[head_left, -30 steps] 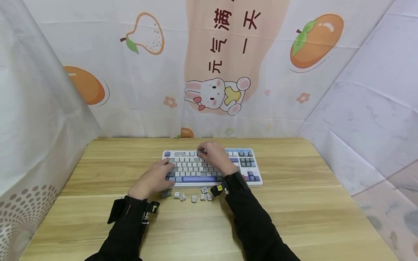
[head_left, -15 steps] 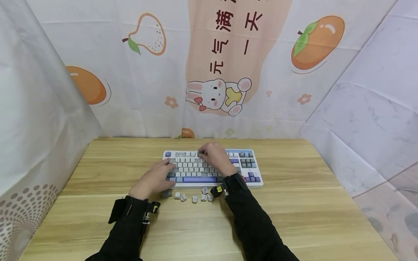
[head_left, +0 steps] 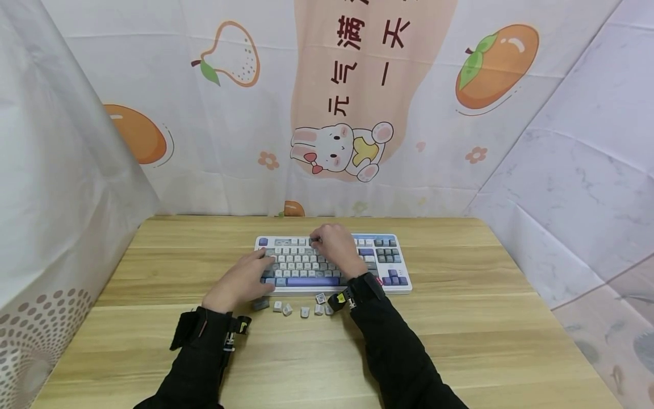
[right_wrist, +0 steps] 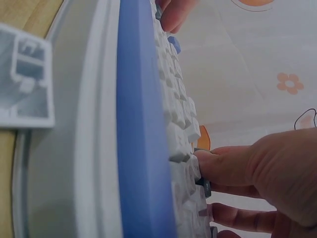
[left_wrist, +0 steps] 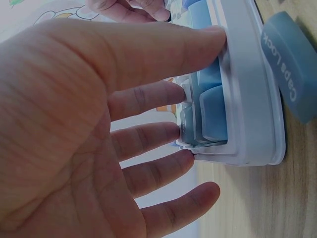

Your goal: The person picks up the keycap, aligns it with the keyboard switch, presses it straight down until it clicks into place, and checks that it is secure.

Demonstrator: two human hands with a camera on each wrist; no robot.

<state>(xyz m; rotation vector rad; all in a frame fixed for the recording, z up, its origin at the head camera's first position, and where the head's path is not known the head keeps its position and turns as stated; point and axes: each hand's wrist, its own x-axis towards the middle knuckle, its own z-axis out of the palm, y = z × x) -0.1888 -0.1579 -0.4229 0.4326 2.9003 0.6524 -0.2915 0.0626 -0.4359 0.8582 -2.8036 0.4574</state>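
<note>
A white-framed keyboard point(head_left: 302, 266) with white, grey, blue and purple keys lies on the table. My left hand point(head_left: 239, 281) rests at its left end with fingers spread. In the left wrist view, the thumb point(left_wrist: 198, 47) touches the frame's near edge and fingertips reach the end of the keys. My right hand point(head_left: 337, 250) is over the top row, thumb and fingers pinching a dark grey keycap point(right_wrist: 206, 186). Part of that keycap is hidden by the fingers. In front of the keyboard lies a grey-blue Caps Lock keycap point(left_wrist: 290, 69).
Several loose white keycaps point(head_left: 305, 312) lie on the wooden table point(head_left: 485, 318) along the keyboard's near side. One keycap point(right_wrist: 29, 79) shows its hollow underside in the right wrist view. A printed cloth point(head_left: 409, 170) hangs behind the table.
My right wrist has dropped slightly and shifted a little left, its fingers staying at the same top-row spot. My left hand has kept its place on the keyboard.
</note>
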